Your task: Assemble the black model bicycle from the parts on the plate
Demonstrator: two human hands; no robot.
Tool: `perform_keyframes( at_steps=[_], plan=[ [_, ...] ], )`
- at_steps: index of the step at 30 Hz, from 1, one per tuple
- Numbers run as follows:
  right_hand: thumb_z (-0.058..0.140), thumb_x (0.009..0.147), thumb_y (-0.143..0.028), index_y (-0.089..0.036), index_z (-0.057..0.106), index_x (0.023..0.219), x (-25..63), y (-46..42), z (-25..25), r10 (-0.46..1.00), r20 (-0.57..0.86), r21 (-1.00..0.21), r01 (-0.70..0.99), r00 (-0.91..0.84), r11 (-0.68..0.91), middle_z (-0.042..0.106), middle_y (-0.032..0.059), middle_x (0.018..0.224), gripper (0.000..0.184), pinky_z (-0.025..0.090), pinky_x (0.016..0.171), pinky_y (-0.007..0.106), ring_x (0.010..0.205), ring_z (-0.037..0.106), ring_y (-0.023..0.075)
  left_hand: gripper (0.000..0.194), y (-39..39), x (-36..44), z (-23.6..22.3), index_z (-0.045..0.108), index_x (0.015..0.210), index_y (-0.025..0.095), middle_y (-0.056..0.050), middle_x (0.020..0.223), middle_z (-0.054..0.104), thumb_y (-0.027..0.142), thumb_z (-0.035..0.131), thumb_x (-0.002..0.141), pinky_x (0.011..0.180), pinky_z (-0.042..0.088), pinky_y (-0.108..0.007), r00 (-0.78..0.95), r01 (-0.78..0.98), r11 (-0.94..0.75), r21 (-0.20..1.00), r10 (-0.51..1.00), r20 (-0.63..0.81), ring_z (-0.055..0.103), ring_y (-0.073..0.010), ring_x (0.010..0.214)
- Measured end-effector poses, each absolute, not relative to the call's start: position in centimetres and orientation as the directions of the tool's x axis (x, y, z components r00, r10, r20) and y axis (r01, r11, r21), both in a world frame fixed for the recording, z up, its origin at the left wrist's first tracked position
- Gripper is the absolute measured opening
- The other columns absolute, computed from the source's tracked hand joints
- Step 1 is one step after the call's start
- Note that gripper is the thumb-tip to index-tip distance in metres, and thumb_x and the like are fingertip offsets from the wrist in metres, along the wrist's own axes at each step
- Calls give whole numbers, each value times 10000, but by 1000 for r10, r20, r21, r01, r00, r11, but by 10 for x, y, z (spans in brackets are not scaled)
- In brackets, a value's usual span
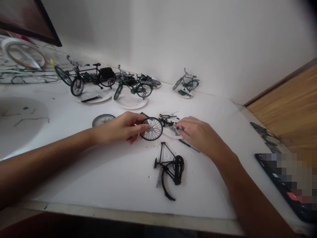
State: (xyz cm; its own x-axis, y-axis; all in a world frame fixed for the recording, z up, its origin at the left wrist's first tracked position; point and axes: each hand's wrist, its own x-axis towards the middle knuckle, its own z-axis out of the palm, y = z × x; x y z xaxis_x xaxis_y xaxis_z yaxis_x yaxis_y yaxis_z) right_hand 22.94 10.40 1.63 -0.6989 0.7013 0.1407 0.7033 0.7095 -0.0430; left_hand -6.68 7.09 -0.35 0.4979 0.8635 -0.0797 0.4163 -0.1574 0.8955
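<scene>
My left hand point(127, 127) is closed on a model bicycle wheel point(156, 135) with a black tyre and grey spokes, pinched near its hub and held above the table. A short black part point(144, 114) shows behind the wheel's upper edge. My right hand point(195, 130) is at a white paper plate point(170, 134) of small black and grey bicycle parts point(166, 121). Its fingertips are closed together among them; what they grip is too small to make out. A black bicycle frame point(170, 168) with a mudguard lies nearer to me. Another wheel point(102, 119) lies behind my left wrist.
Finished-looking model bicycles point(92, 77) stand along the back, some on paper plates point(131, 103). Another green bicycle point(187, 81) stands at the back right. A thin black rod point(189, 145) lies below my right hand. A phone point(284, 188) rests at the right edge; a screen point(29, 19) overhangs the upper left.
</scene>
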Motion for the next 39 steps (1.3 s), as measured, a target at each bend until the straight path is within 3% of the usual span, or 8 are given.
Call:
perform_keyframes(
  at_steps=[10,17,25,32,39],
  plan=[
    [540,989,-112,-149,716,1072,231,110,9,696,180,-15,705,-695,709,740,82,1105,199,530,855,353,1007,668,223,410,70,-66,-1,578,814,173,3,676,647,535,534,1002,534,438,-174,513,446,-172,878,853,-93,545,-70,533],
    [537,985,-98,-162,723,995,230,111,9,690,179,-7,700,-701,714,751,61,1029,197,527,800,347,953,662,215,407,70,-66,-1,573,823,179,16,662,637,539,529,1007,548,444,-172,526,454,-189,871,846,-90,545,-69,543],
    [546,986,-116,-167,725,1008,227,110,11,696,176,-64,698,-696,713,741,60,1053,187,530,846,361,961,665,211,405,69,-68,-3,573,823,186,25,623,614,539,518,1013,545,440,-175,538,469,-220,856,839,-79,551,-79,550],
    [576,974,-130,-186,710,1002,232,111,15,708,264,-207,678,-655,705,735,48,1059,149,538,845,355,937,677,193,395,69,-68,-3,579,832,191,23,633,621,541,523,1007,547,441,-181,538,481,-216,850,838,-92,550,-81,551],
    [577,957,-88,-178,703,997,234,116,10,685,390,-137,697,-615,703,731,61,1027,160,537,803,352,915,678,202,369,69,-67,0,576,820,190,28,619,604,508,541,1003,545,449,-182,546,474,-216,853,833,-92,550,-84,552]
  ],
)
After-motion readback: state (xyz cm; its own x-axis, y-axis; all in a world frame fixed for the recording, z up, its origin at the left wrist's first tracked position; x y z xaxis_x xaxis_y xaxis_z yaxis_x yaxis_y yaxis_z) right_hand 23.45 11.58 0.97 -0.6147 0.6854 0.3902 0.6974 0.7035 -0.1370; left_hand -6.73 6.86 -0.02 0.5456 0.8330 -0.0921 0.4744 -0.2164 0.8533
